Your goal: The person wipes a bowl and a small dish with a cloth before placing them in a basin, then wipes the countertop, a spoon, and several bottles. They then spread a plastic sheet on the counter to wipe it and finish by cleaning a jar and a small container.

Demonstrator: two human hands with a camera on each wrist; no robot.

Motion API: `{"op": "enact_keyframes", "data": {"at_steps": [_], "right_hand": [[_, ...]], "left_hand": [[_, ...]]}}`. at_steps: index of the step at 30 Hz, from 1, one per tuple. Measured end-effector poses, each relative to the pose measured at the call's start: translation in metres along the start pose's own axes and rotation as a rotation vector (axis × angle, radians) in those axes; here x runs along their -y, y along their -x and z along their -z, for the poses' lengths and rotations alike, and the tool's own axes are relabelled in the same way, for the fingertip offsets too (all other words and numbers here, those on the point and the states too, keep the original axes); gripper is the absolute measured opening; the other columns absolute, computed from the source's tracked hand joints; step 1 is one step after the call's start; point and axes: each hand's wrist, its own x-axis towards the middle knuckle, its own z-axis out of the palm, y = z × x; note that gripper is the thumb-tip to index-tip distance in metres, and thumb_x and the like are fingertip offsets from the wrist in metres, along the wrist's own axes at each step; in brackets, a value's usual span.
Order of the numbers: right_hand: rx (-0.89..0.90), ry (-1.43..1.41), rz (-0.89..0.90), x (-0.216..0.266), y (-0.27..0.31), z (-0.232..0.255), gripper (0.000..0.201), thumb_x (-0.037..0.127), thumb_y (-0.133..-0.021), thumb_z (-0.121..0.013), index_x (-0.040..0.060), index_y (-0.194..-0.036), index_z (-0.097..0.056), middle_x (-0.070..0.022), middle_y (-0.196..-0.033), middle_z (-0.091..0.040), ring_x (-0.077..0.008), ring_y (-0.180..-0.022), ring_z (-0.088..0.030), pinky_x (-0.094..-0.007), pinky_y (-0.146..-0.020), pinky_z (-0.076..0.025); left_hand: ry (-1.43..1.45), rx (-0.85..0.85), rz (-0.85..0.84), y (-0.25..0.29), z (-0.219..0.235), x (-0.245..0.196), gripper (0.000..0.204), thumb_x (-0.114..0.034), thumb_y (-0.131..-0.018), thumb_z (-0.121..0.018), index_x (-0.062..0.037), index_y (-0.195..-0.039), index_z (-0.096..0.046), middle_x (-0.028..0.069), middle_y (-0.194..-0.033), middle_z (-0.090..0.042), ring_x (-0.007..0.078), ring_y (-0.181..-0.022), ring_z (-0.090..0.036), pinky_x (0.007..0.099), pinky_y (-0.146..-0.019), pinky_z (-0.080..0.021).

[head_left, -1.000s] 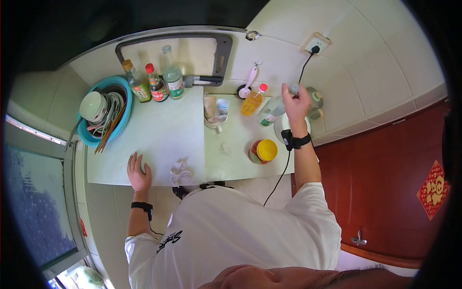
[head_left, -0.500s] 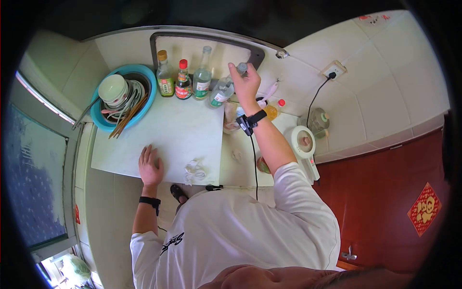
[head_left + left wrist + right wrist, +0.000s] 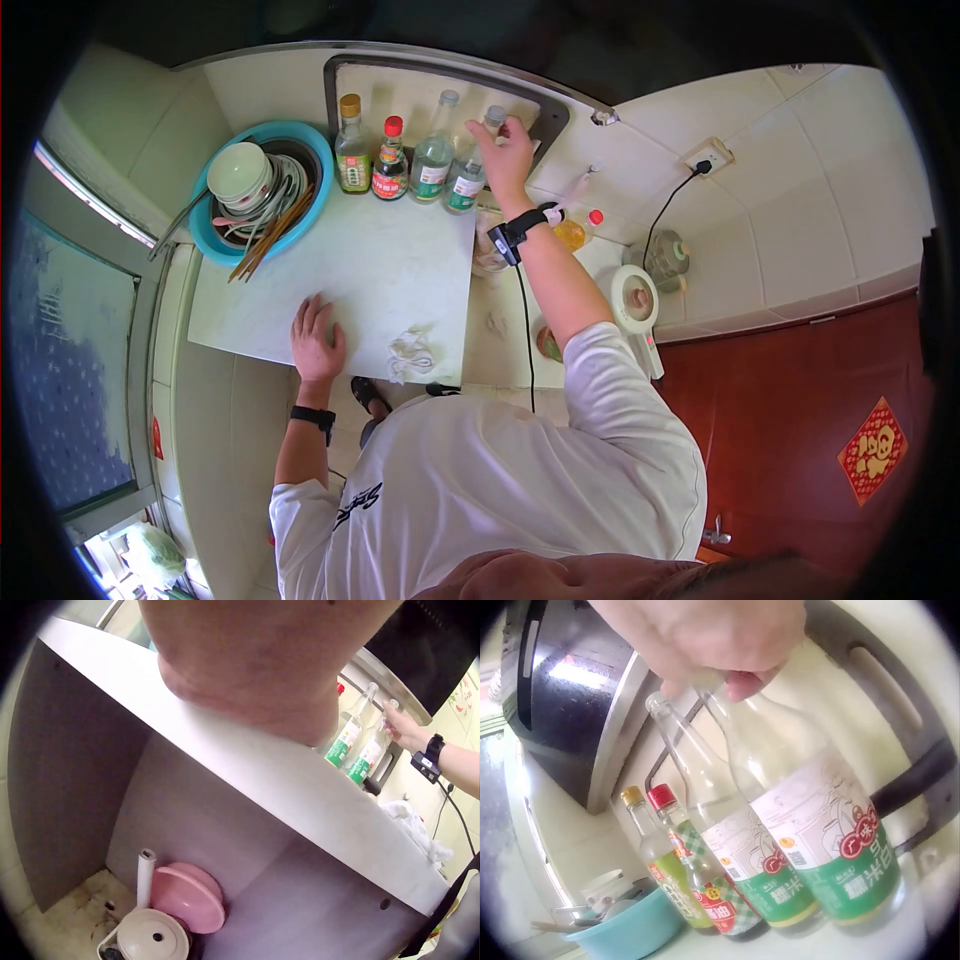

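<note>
My right hand [image 3: 507, 160] pinches the neck of a clear glass bottle [image 3: 465, 187] with a green-and-white label. In the right wrist view, the bottle [image 3: 825, 817] stands upright at the back of the white counter. Just to its left is a matching glass bottle [image 3: 433, 165]. Farther left come a red-capped sauce bottle [image 3: 391, 172] and a gold-capped bottle [image 3: 353, 155], making a row. My left hand [image 3: 317, 345] rests on the counter near its front edge, holding nothing. A crumpled white cloth [image 3: 408, 355] lies to the right of that hand.
At the counter's left stands a blue basin [image 3: 203, 235] with bowls and chopsticks [image 3: 262, 245]. A dark-framed board [image 3: 550, 118] leans behind the bottles. On the right are a yellow-liquid bottle [image 3: 572, 236], a partly hidden jar [image 3: 547, 343] and a white lidded appliance [image 3: 640, 297].
My right hand has carried the glass bottle leftward from the right side to the end of the row. It was tilted half a second ago and now stands upright. The left hand stays on the counter.
</note>
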Motion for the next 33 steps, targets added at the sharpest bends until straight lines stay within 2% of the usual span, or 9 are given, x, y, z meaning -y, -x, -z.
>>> {"op": "enact_keyframes", "data": {"at_steps": [4, 6, 8, 10, 13, 15, 20, 26, 33], "right_hand": [[0.012, -0.012, 0.101, -0.016, 0.012, 0.012, 0.047, 0.032, -0.073, -0.085, 0.003, -0.103, -0.062, -0.0121, -0.096, -0.063, -0.0245, -0.084, -0.062, -0.0337, -0.073, -0.05], [0.063, 0.029, 0.044, -0.031, 0.02, 0.044, 0.052, 0.031, -0.076, -0.083, 0.0042, -0.113, -0.06, -0.0126, -0.105, -0.061, -0.0248, -0.095, -0.061, -0.0351, -0.08, -0.05], [-0.098, -0.021, -0.118, -0.043, 0.026, 0.085, 0.047, 0.029, -0.077, -0.082, 0.0041, -0.112, -0.061, -0.0126, -0.103, -0.061, -0.0266, -0.097, -0.06, -0.0378, -0.085, -0.049], [-0.273, 0.441, 0.163, -0.09, 0.023, 0.132, 0.046, 0.03, -0.078, -0.08, 0.007, -0.114, -0.061, -0.0123, -0.106, -0.06, -0.0281, -0.096, -0.06, -0.0407, -0.084, -0.049], [-0.194, 0.854, 0.133, -0.146, 0.03, 0.187, 0.037, 0.031, -0.082, -0.075, 0.0091, -0.111, -0.066, -0.0149, -0.106, -0.062, -0.0325, -0.096, -0.062, -0.0449, -0.08, -0.051], [0.436, 0.807, -0.315, -0.165, 0.03, 0.209, 0.029, 0.035, -0.084, -0.071, 0.01, -0.1, -0.069, -0.0164, -0.093, -0.064, -0.0359, -0.086, -0.064, -0.0469, -0.075, -0.051], [0.397, 0.758, -0.211, -0.174, 0.044, 0.22, 0.025, 0.032, -0.083, -0.07, 0.0072, -0.087, -0.068, -0.0169, -0.084, -0.064, -0.0379, -0.079, -0.064, -0.0461, -0.072, -0.051], [0.337, 0.612, -0.108, -0.137, 0.042, 0.235, 0.018, 0.024, -0.08, -0.07, 0.007, -0.078, -0.066, -0.0131, -0.082, -0.063, -0.0337, -0.075, -0.064, -0.0433, -0.069, -0.052], [0.586, 0.289, 0.11, 0.014, -0.015, 0.237, 0.012, 0.009, -0.078, -0.071, 0.001, -0.084, -0.066, -0.0101, -0.081, -0.063, -0.0243, -0.074, -0.064, -0.0303, -0.07, -0.05]], "left_hand": [[-0.005, 0.001, -0.003, 0.0, 0.001, -0.001, 0.038, -0.012, -0.082, -0.062, -0.0062, -0.119, -0.063, 0.0147, -0.137, -0.055, 0.037, -0.131, -0.047, 0.0482, -0.108, -0.038], [0.0, 0.014, -0.016, 0.0, -0.001, -0.001, 0.038, -0.012, -0.082, -0.062, -0.0061, -0.119, -0.063, 0.0149, -0.138, -0.054, 0.0373, -0.131, -0.046, 0.0485, -0.108, -0.037], [-0.029, -0.001, -0.012, 0.001, -0.002, 0.0, 0.036, -0.01, -0.082, -0.061, -0.0057, -0.119, -0.063, 0.0155, -0.137, -0.055, 0.0381, -0.131, -0.047, 0.0484, -0.108, -0.038], [-0.032, 0.008, -0.007, 0.0, -0.003, -0.001, 0.036, -0.009, -0.083, -0.061, -0.0051, -0.119, -0.063, 0.0157, -0.137, -0.055, 0.0382, -0.131, -0.047, 0.0485, -0.108, -0.038], [-0.061, 0.017, -0.016, 0.002, -0.001, 0.0, 0.037, -0.009, -0.082, -0.06, -0.0044, -0.119, -0.063, 0.0157, -0.137, -0.055, 0.0382, -0.131, -0.047, 0.0486, -0.108, -0.038], [-0.055, 0.013, -0.015, 0.0, 0.0, -0.004, 0.037, -0.008, -0.082, -0.06, -0.0035, -0.119, -0.063, 0.0158, -0.137, -0.055, 0.0383, -0.131, -0.047, 0.0486, -0.108, -0.038], [-0.082, 0.025, -0.021, 0.0, -0.002, -0.004, 0.036, -0.007, -0.082, -0.06, -0.0029, -0.118, -0.063, 0.0158, -0.136, -0.056, 0.0383, -0.13, -0.047, 0.0482, -0.109, -0.038], [-0.08, 0.019, -0.022, -0.001, -0.002, -0.001, 0.036, -0.007, -0.083, -0.059, -0.0039, -0.119, -0.063, 0.0157, -0.136, -0.056, 0.0381, -0.13, -0.047, 0.0478, -0.109, -0.038], [-0.048, 0.026, -0.015, 0.002, -0.004, 0.004, 0.036, -0.011, -0.084, -0.061, -0.0059, -0.12, -0.062, 0.0144, -0.138, -0.054, 0.0373, -0.132, -0.046, 0.0488, -0.109, -0.037]]}}
